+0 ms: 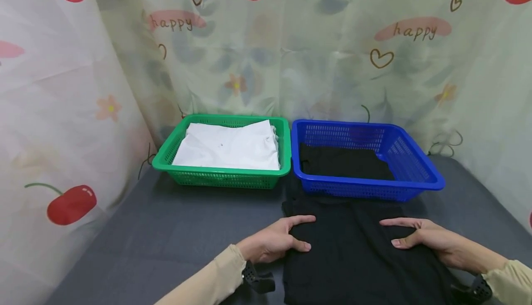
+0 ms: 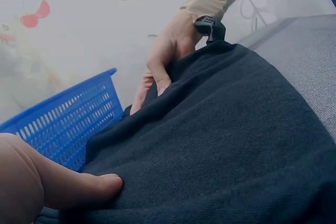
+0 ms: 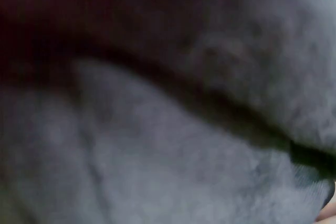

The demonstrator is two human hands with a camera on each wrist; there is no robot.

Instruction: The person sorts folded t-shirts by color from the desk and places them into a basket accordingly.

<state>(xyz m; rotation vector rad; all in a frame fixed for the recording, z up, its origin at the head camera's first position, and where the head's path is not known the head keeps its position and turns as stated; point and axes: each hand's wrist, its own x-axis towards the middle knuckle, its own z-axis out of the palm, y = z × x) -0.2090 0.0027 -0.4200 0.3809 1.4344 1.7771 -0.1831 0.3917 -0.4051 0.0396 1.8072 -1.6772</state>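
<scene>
The black garment [image 1: 353,254] lay flat on the grey bench [image 1: 166,231], directly in front of the blue basket [image 1: 415,157], its far edge close to the basket's near wall. My left hand [image 1: 274,242] rested on the garment's left edge, fingers extended over the cloth and thumb pressed into it, with no pinch visible. My right hand [image 1: 424,240] held the right edge with the fingers curled around the cloth; the left wrist view [image 2: 168,61] confirmed that grip.

Risks, as I judged them:
1. Uneven hold. One hand gripped while the other only pressed, so any pull could have dragged the garment to the right and skewed it.
2. Slippage. The cloth looked soft and loose, so a fold could have bunched under the left palm.
3. Snagging. The far edge sat near the blue basket, so a forward push could have ridden it up against the basket wall.
4. The right wrist view showed only blurred cloth, so that side could not be checked closely.

Surroundings:
- The blue basket held folded dark clothing [image 1: 345,162].
- The green basket [image 1: 178,152] stood just beside it on the left, touching or nearly so, and held folded white clothing [image 1: 228,146].
- A printed curtain [image 1: 62,111] enclosed the bench on three sides, limiting room to the left and rear.
</scene>
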